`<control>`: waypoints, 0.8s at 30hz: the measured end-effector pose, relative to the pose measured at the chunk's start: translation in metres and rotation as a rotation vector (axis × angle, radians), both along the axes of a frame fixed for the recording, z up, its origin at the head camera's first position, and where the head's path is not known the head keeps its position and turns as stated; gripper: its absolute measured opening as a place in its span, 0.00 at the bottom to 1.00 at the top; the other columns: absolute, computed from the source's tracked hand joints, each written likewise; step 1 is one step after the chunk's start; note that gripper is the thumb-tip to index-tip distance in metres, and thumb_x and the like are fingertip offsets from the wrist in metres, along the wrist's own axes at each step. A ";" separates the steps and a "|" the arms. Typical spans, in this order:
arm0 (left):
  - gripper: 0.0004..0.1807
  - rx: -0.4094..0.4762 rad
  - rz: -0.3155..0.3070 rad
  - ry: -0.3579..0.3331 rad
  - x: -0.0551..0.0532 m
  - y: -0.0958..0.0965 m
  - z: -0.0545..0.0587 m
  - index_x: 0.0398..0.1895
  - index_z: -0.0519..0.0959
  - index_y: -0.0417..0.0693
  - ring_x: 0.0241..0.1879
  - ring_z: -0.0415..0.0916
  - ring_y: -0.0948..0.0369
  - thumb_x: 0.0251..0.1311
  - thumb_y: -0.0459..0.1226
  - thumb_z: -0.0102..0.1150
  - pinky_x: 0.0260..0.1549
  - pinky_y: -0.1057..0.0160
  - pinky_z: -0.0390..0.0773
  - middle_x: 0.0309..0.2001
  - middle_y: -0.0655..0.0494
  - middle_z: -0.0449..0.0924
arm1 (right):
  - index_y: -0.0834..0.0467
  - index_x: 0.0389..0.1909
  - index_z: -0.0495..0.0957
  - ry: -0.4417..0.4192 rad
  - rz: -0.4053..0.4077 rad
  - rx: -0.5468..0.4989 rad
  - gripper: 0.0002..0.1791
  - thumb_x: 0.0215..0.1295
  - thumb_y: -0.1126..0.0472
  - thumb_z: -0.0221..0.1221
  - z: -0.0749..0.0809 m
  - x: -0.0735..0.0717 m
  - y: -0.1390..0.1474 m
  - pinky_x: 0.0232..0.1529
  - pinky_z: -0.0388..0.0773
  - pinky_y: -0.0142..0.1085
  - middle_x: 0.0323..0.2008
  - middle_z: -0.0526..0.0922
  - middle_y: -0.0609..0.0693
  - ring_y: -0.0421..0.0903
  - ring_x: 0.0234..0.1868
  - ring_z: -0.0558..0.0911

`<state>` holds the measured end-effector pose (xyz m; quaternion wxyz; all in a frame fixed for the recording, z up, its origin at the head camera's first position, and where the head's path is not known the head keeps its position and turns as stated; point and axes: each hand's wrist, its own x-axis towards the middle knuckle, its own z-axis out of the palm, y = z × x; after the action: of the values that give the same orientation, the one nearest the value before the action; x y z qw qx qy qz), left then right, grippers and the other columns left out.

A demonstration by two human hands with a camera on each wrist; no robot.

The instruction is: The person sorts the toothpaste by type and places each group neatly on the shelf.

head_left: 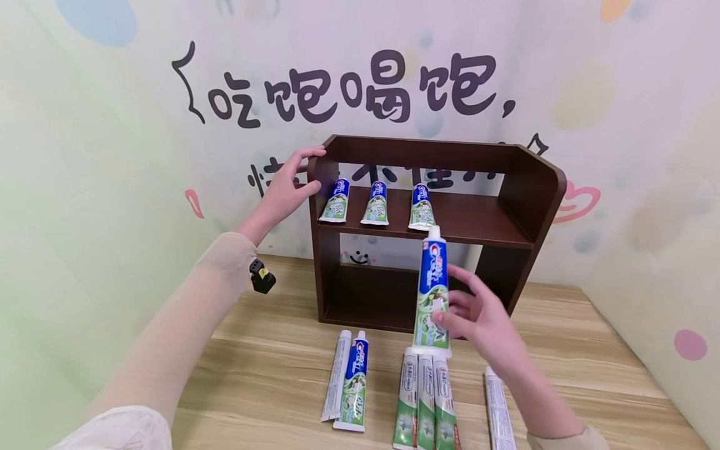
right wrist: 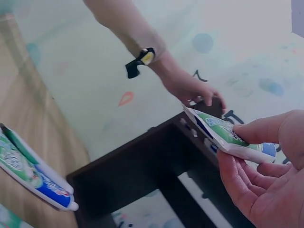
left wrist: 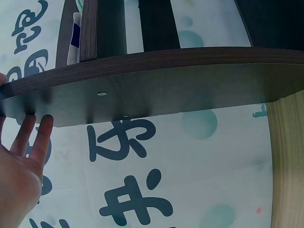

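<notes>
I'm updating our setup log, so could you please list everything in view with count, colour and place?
Two-tier wooden-looking shelf unit: 1, dark brown, back of table
Printed flat toothpaste tubes: 3, blue-green-white, upper shelf
Held matching tube: 1, blue-green-white, in right hand
Lying matching tube: 1, blue-green-white, table, left of centre
Slim plain-sided tubes: 2, whitish, table, one beside the lying tube, one at right
Slender packages: 3, green-white, table, front centre
Wood-grain table: 1, light brown, below
Spotted wall: 1 backdrop, pale, behind and beside
Printed lettering: several characters, black, wall
Small strapped device: 1, black, left wrist
Sleeves: 2, beige, forearms
Bare hands: 2, skin-toned; left hand on shelf's left side, right hand holding tube
</notes>
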<state>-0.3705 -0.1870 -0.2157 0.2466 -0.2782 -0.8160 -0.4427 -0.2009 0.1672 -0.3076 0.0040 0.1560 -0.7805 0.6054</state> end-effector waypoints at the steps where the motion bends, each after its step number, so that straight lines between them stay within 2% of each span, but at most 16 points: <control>1: 0.28 -0.001 0.002 -0.001 0.000 0.000 0.000 0.68 0.68 0.57 0.68 0.65 0.55 0.64 0.31 0.54 0.60 0.47 0.75 0.75 0.65 0.61 | 0.49 0.76 0.54 0.006 -0.010 0.007 0.42 0.64 0.65 0.63 0.006 -0.001 0.003 0.38 0.86 0.38 0.50 0.82 0.56 0.41 0.41 0.84; 6: 0.29 -0.001 -0.005 -0.006 0.001 0.000 0.001 0.68 0.68 0.57 0.68 0.65 0.53 0.64 0.30 0.54 0.58 0.46 0.75 0.75 0.65 0.60 | 0.49 0.77 0.51 0.021 -0.047 0.038 0.42 0.66 0.60 0.62 0.030 -0.007 0.018 0.40 0.85 0.35 0.58 0.79 0.58 0.36 0.44 0.84; 9: 0.29 0.002 -0.007 -0.007 0.001 0.000 0.001 0.68 0.67 0.56 0.68 0.65 0.53 0.64 0.30 0.54 0.58 0.46 0.76 0.75 0.64 0.60 | 0.48 0.77 0.51 0.028 -0.064 0.051 0.42 0.67 0.58 0.61 0.042 -0.014 0.024 0.42 0.85 0.34 0.60 0.78 0.55 0.35 0.46 0.84; 16: 0.29 0.006 -0.010 -0.015 0.001 0.000 0.000 0.69 0.67 0.55 0.68 0.65 0.51 0.64 0.30 0.54 0.58 0.45 0.75 0.75 0.64 0.60 | 0.48 0.78 0.50 0.038 -0.091 0.054 0.42 0.67 0.55 0.61 0.062 -0.031 0.036 0.42 0.83 0.30 0.52 0.78 0.37 0.33 0.47 0.82; 24: 0.29 0.006 -0.006 -0.016 0.001 0.001 0.001 0.69 0.67 0.57 0.69 0.63 0.51 0.64 0.30 0.54 0.61 0.44 0.73 0.76 0.62 0.60 | 0.49 0.78 0.49 0.040 -0.132 0.035 0.43 0.67 0.55 0.61 0.082 -0.049 0.044 0.40 0.82 0.26 0.49 0.77 0.34 0.31 0.45 0.81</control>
<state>-0.3690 -0.1860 -0.2148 0.2395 -0.2763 -0.8157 -0.4483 -0.2498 0.2115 -0.2257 0.0566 0.1163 -0.7994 0.5867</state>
